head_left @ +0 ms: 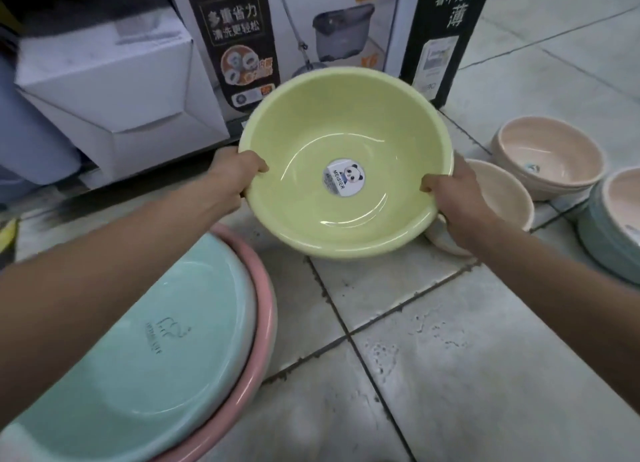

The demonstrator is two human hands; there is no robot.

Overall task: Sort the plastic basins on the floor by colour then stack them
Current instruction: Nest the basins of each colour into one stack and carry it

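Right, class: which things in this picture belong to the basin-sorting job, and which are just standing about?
Belong to the job:
yellow-green basin, held by left hand and right hand
mint basin inside pink basin
peach basins
cream basin
blue-grey basin

Just standing about:
mop box
white carton
black box

Shop floor: boxed mop kit point(311, 29) on display, labelled plastic basins point(550, 157) set out on tiled floor point(450, 357)
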